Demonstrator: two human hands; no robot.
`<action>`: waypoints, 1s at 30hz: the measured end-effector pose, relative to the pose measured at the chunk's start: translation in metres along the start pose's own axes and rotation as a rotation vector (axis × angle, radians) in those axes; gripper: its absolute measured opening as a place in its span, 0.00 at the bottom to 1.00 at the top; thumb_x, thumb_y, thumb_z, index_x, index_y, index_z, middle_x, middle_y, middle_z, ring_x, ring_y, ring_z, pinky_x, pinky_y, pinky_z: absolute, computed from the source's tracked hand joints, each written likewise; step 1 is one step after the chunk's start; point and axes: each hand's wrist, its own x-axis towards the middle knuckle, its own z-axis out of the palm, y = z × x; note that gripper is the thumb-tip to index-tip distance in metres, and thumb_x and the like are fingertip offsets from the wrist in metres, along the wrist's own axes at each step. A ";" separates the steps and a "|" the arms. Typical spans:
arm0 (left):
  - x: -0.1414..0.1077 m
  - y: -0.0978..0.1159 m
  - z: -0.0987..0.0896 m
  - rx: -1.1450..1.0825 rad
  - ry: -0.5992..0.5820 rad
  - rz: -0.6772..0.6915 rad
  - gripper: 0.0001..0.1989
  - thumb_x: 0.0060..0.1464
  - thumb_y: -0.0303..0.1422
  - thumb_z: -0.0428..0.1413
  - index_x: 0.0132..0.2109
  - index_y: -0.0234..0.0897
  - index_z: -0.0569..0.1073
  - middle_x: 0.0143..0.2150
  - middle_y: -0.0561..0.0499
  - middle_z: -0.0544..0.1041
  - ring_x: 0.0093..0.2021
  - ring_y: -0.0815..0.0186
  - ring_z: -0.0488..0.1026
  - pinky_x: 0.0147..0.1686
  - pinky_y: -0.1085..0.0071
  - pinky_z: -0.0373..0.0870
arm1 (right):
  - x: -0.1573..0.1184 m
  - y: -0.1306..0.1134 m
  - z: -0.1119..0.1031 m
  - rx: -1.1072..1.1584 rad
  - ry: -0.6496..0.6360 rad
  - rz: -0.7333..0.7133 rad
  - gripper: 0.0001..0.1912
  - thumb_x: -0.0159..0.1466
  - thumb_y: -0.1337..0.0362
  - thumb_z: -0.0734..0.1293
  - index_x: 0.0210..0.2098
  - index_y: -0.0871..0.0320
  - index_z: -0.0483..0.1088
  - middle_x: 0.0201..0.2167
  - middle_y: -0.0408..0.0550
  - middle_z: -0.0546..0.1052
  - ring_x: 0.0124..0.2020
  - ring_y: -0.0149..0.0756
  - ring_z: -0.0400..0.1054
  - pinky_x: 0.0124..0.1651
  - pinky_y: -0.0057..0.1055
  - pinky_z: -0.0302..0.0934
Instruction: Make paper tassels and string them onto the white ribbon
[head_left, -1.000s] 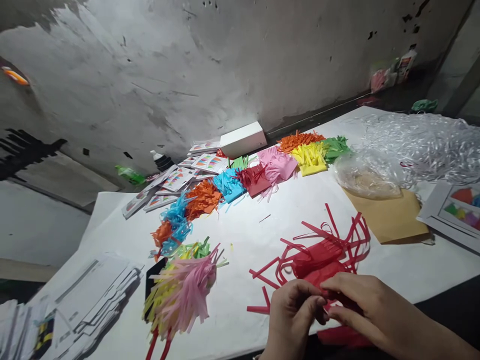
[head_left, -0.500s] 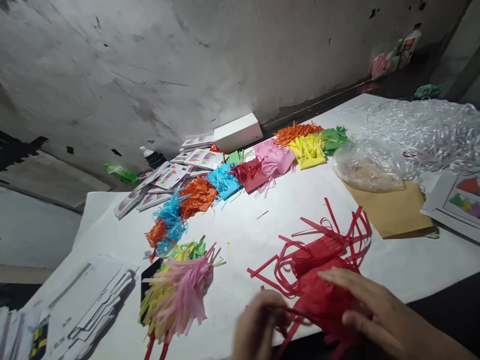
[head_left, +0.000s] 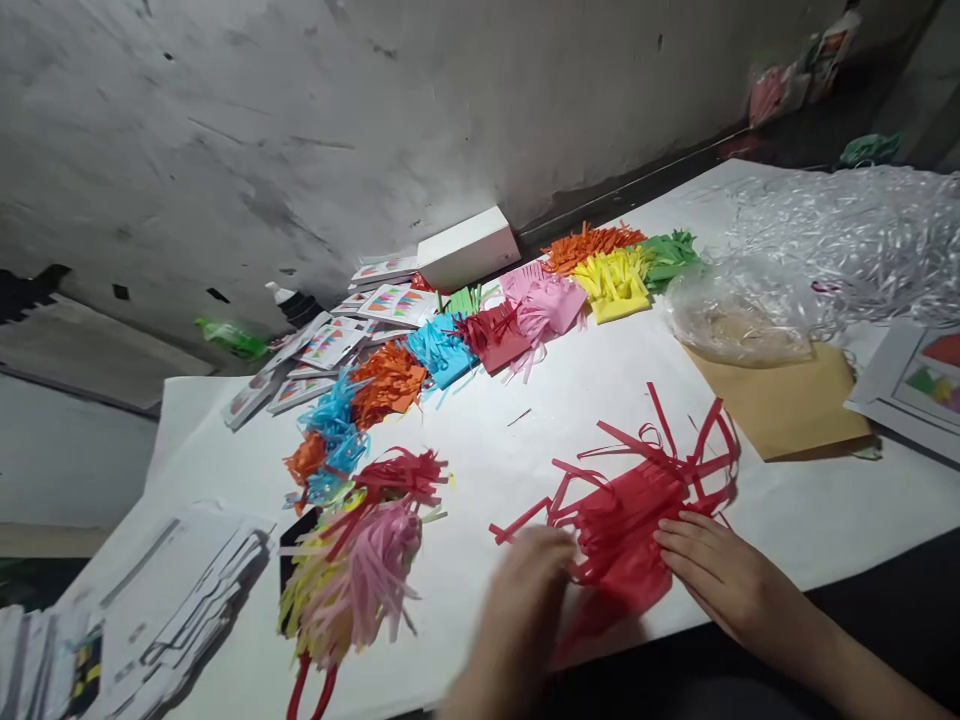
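Observation:
A bundle of red fringed tissue paper (head_left: pixel 626 525) lies near the table's front edge, its thin strips splayed out at the far side. My right hand (head_left: pixel 724 575) rests on its right part, fingers stretched out flat. At the bundle's left edge is my left hand (head_left: pixel 525 590), smeared by motion, so its fingers cannot be made out. Further left, a small bunch of red strips (head_left: pixel 401 478) sits on top of a heap of pink tissue tassels (head_left: pixel 379 570) and yellow tassels (head_left: pixel 304 590).
Folded fringed papers in orange (head_left: pixel 390 385), blue (head_left: pixel 442 350), pink (head_left: pixel 551 305) and yellow (head_left: pixel 615 285) line the back. Picture cards (head_left: pixel 330 345) and a white box (head_left: pixel 469 248) stand behind. Clear plastic strips (head_left: pixel 847 240) and a brown envelope (head_left: pixel 795 405) lie right, stacked papers (head_left: pixel 180 590) left.
A bunch of red strips now lies on the pink and yellow heap. The red bundle is flatter, and my right hand has shifted slightly up and lies flatter on it. The view has tilted slightly.

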 end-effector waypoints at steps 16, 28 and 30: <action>-0.025 -0.009 0.059 0.415 -0.016 0.106 0.19 0.65 0.39 0.55 0.57 0.33 0.73 0.54 0.37 0.79 0.56 0.48 0.74 0.59 0.46 0.66 | -0.013 -0.016 0.005 0.082 0.037 0.073 0.18 0.69 0.79 0.59 0.52 0.64 0.74 0.49 0.55 0.81 0.57 0.41 0.72 0.67 0.46 0.55; -0.057 0.005 0.089 0.223 -0.045 0.137 0.13 0.64 0.22 0.52 0.48 0.40 0.78 0.55 0.39 0.79 0.57 0.53 0.73 0.50 0.54 0.78 | -0.025 0.017 -0.013 -0.395 -0.038 0.538 0.28 0.75 0.51 0.56 0.65 0.64 0.65 0.70 0.70 0.58 0.65 0.71 0.61 0.61 0.71 0.51; -0.057 0.005 0.090 0.224 -0.039 0.130 0.13 0.64 0.22 0.52 0.47 0.41 0.78 0.54 0.40 0.79 0.57 0.52 0.74 0.50 0.52 0.79 | -0.026 0.023 -0.027 -0.445 0.033 0.646 0.27 0.75 0.52 0.57 0.65 0.65 0.65 0.71 0.71 0.57 0.63 0.72 0.63 0.61 0.71 0.52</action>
